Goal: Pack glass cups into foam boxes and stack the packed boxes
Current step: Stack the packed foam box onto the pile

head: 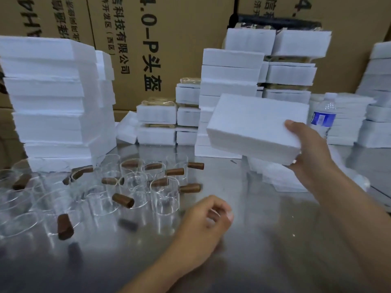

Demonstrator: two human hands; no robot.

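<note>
Stainless-steel counter [264,240], reflective and lightly scuffed, was backed along its far edge by a wall of brown cardboard cartons [179,28]. Carton print ran sideways. The large characters read "4.0-P头盔", and a smaller column beside them read "科技有限公司" and "(西区)". The remaining print was cut off at the frame edges.

White foam boxes stood in stacks along the far edge: a tall stack [55,98] toward the far left corner, lower stacks [230,81] at the middle, and more toward the far right corner. Tan material showed between some layers; what it was could not be told. A clear water bottle [323,117] with a blue label stood among the right-hand stacks, its label text too small to read.

Glass cups [165,195] with brown wooden handles were crowded on the left half of the counter, in front of the tall stack. Most stood upright and close together, several touching.

The right hand [311,153] gripped one closed foam box [258,127] by its right end, thumb on the top face and fingers curled beneath. This box was held tilted, clear of the counter, over the right-of-middle area in front of the middle stacks.

The left hand [203,220] hovered low over the counter near its front edge, just right of the cups. It was motion-blurred, its fingers loosely curled, with nothing visible in them.
</note>
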